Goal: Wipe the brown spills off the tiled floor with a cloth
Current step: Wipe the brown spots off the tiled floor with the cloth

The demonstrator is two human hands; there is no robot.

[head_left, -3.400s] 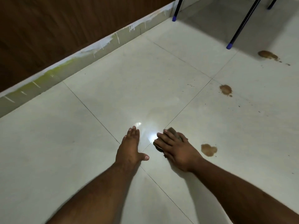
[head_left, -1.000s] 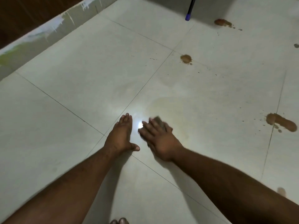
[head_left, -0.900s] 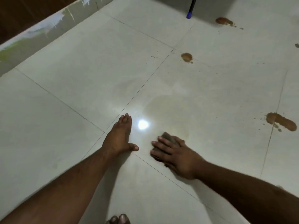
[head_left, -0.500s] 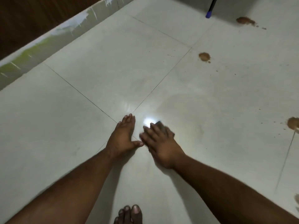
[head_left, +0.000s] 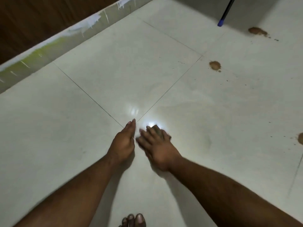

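Compared with half a second ago, my right hand is sitting closer against my left hand, the two now almost touching, and my left thumb is no longer sticking out sideways. I am pressing the right hand palm-down with fingers spread over a dark cloth, of which only a small part is showing between and beyond the fingers; the hand is blurred. I am resting the left hand flat on the tiled floor, fingers together and gripping nothing, its tips lying at the crossing of the grout lines. Faint brownish smearing is showing on the tile to the right of the cloth. Brown spills are lying well apart from my hands: a round one ahead to the right, another further off near a blue-tipped leg, and one at the right edge. My toes are showing at the bottom edge.
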